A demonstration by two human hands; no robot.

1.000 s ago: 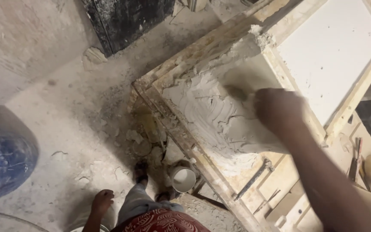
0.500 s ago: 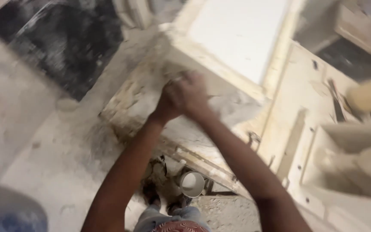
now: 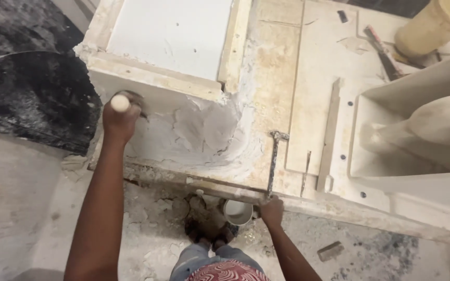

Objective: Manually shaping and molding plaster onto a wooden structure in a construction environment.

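1. Left hand, left of centre, is closed around a round-ended tool handle, pressed against wet plaster on the mould.
2. Right hand, lower centre, grips the table edge beside a hammer.
3. A cup sits on the floor below.

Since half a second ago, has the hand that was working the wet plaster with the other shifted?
Yes. The right hand came off the grey wet plaster to the table's near edge.
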